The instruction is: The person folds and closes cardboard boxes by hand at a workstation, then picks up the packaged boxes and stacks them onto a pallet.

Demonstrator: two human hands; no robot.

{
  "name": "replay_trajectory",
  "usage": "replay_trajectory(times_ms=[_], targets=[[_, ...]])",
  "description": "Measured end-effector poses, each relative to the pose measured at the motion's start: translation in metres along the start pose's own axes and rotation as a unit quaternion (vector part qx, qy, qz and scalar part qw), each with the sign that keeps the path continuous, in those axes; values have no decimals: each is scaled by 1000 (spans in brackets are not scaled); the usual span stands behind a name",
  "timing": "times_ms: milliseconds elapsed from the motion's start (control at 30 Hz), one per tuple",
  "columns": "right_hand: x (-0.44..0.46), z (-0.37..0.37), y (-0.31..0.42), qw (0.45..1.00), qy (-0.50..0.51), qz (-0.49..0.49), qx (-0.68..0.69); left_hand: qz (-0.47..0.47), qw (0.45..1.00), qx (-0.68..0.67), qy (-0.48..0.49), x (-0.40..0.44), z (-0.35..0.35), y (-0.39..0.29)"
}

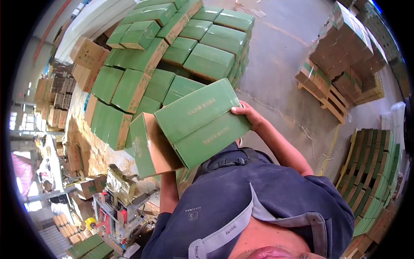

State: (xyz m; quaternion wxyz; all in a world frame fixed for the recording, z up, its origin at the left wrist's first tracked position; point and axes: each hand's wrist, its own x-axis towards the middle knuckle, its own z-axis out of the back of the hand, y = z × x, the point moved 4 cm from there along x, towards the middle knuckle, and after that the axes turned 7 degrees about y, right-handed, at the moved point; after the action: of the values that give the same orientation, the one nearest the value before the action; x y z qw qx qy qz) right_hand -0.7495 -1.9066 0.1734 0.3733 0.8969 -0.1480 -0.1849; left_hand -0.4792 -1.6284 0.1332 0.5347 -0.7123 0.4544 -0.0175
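Close in front of my body is a green cardboard box point(202, 123) with white printing and a seam across its upper face. My right hand point(247, 114) grips its right edge, the thumb lying on the top. Against its left side sits a second green box point(144, 146) with a bare brown cardboard face; whether the two are joined I cannot tell. My left forearm reaches up under this left box, which hides the hand and its fingers. Just beyond stands a large stack of green boxes point(215, 60) with brown ends.
Brown cartons point(345, 43) stand on a wooden pallet point(323, 101) at the far right. Lower right is a stack of flat green cardboard point(371, 172). A machine with red parts point(118, 216) stands at lower left. A loose cord point(312, 138) lies on the concrete floor point(276, 56).
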Motion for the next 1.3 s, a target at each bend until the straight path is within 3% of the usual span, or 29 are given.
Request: replay_trajectory(times_ms=[167,333,500,733,1033,1167,1300], targets=[[35,65,76,998,-13,-35,-41,8,1000,-25,-14,61,-37,18],[72,141,183,993,-93,5,-71,29,998,-36,-31,114,-90,28],[146,239,293,976,-190,-24,-106,37,997,-39,-47,152,-132,26],[342,316,413,979,-68,-75,-178,19,989,-51,-139,157,-161,36],[569,376,431,933,47,-228,-274,19,942,-76,-326,107,-257,71],[600,403,409,886,35,-312,-342,37,919,-85,-384,84,-308,82],[615,420,402,879,56,-300,-367,47,916,-82,-390,99,-342,80]])
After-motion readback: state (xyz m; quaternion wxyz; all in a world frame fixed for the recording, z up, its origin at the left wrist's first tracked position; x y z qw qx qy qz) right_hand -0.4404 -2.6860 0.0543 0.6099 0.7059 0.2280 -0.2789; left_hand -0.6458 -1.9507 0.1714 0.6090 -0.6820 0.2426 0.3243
